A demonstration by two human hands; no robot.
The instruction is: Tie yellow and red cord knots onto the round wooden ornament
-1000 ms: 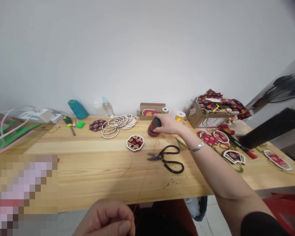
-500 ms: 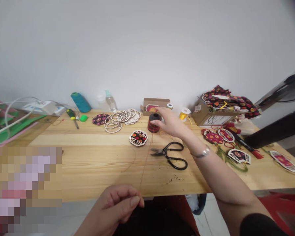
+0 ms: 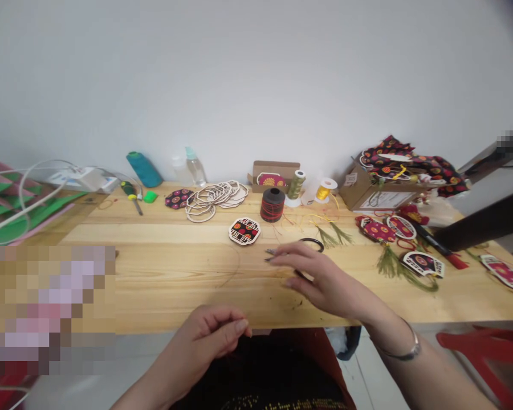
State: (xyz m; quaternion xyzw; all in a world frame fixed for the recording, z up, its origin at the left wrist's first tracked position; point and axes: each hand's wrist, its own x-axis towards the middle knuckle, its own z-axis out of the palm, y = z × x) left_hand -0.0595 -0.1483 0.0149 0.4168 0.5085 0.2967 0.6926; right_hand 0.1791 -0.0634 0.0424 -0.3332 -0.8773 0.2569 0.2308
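Hands well apart above the pine tabletop [image 3: 175, 285]. The left hand [image 3: 209, 344] sits at the front edge, fingers curled, thumb pressed against the fingertips in a pinch; whether it holds anything that fine cannot be told. The right hand [image 3: 320, 279], a silver bangle [image 3: 404, 347] on its wrist, reaches in from the right with fingers extended and slightly separated, curving down over a pair of black-handled scissors [image 3: 297, 250]. The scissors lie flat on the tabletop under those fingers, one handle loop showing beyond the knuckles and the blade tips just past the fingertips; contact cannot be told.

Just behind the scissors, toward the back edge: a lattice-cut wooden ornament [image 3: 244, 230] with dark patterned fabric, and a black spool of thread with red winding [image 3: 272, 206], upright. Left of these, a stack of thin wooden frames [image 3: 214, 199]. Beside the spool, upright, a green thread cone [image 3: 297, 185] and a gold thread spool [image 3: 325, 191].

Right end of the tabletop: a cardboard box [image 3: 367, 193] heaped with patterned fabric, with finished lantern-shaped ornaments [image 3: 423, 263] and green tassels [image 3: 389, 265] lying loose in front. Back left: a teal thread cone [image 3: 144, 169], a plastic bottle [image 3: 195, 168] and a yellow-and-green screwdriver [image 3: 130, 196]. The lower left of the view is pixelated.
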